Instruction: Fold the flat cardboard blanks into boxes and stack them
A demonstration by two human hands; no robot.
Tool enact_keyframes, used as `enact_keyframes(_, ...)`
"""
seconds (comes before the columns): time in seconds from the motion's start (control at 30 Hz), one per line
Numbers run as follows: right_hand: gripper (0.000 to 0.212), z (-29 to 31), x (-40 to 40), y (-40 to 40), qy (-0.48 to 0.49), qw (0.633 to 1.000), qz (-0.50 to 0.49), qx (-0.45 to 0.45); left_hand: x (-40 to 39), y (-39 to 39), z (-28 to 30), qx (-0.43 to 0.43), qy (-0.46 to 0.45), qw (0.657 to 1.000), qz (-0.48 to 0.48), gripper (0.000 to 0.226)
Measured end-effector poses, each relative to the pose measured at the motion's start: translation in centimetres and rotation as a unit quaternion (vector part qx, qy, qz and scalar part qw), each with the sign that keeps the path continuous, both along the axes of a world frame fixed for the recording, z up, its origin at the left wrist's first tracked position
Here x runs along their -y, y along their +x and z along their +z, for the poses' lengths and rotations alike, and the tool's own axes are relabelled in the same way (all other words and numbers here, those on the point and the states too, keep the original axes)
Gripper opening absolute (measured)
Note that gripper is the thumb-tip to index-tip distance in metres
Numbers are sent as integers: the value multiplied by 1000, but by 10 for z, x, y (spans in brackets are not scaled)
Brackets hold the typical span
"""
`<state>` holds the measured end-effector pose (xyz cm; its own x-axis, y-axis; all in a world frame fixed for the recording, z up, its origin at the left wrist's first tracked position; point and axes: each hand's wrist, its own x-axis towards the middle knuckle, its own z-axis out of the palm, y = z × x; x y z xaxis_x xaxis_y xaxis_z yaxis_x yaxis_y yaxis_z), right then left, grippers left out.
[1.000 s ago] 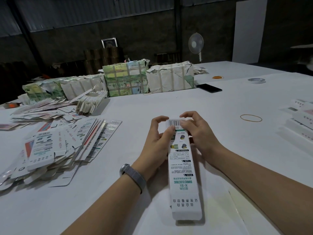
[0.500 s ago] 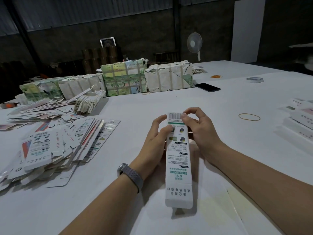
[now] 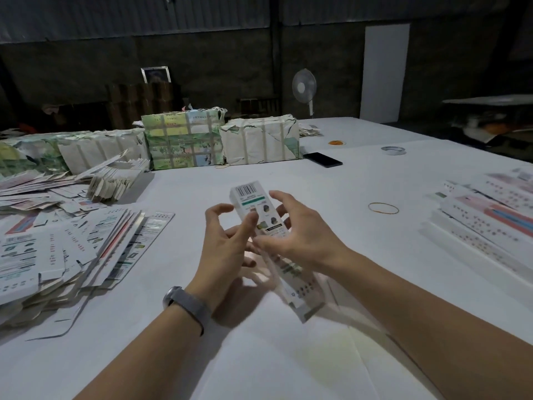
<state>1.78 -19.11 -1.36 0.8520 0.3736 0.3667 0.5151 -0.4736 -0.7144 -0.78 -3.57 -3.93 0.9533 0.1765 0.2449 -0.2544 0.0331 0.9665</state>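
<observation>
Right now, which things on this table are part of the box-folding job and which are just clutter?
Job:
- folded box between left hand and right hand
- flat blanks, heaped left
- finished boxes, stacked right

Lying about:
- phone
- rubber band
- tape roll
- wrapped bundles
- fan beyond the table

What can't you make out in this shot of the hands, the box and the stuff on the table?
Head view only:
- Box: near end is motion-blurred, so whether its flap is closed is unclear.
- Left hand and right hand: box hides the contact points.
- Small print on the box: too small to read.
- Folded boxes: cut off by the right edge, no count.
- Flat blanks: cut off by the left edge.
</observation>
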Motion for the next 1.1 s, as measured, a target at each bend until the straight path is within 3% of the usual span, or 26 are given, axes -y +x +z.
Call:
enact_keyframes(0.13,76,17,24,-7,-16,998,-61,13,5,0,0,-1,3,999,-34,35)
enact_keyframes(0.23,80,23,67,-15,-105,984,-136,54,9,-2,-3,-26,24,998,-43,25)
enact_keyframes(0.47,66,64,212,-18,-317,884,-343,22,11,-4,-6,-43,94,993,-56,32)
enact_keyframes(0.63,56,83,263,-14,-393,827,-401,-31,8,-2,-8,-49,106,991,-64,26)
enact_keyframes(0.7,54,80,261,-14,-410,817,-405,-12,9,-2,-8,-49,105,991,-66,25)
enact_keyframes(0.77,49,75,242,-16,-391,834,-389,33,10,-3,-8,-46,110,991,-64,26)
enact_keyframes(0.83,43,69,208,-18,-345,874,-337,65,10,-4,-7,-42,118,990,-59,27)
enact_keyframes(0.97,32,48,118,-17,-264,942,-194,78,9,-7,-1,-35,130,990,-41,28)
enact_keyframes(1.1,30,25,28,-4,-193,975,-81,75,2,-5,3,-15,177,984,2,20)
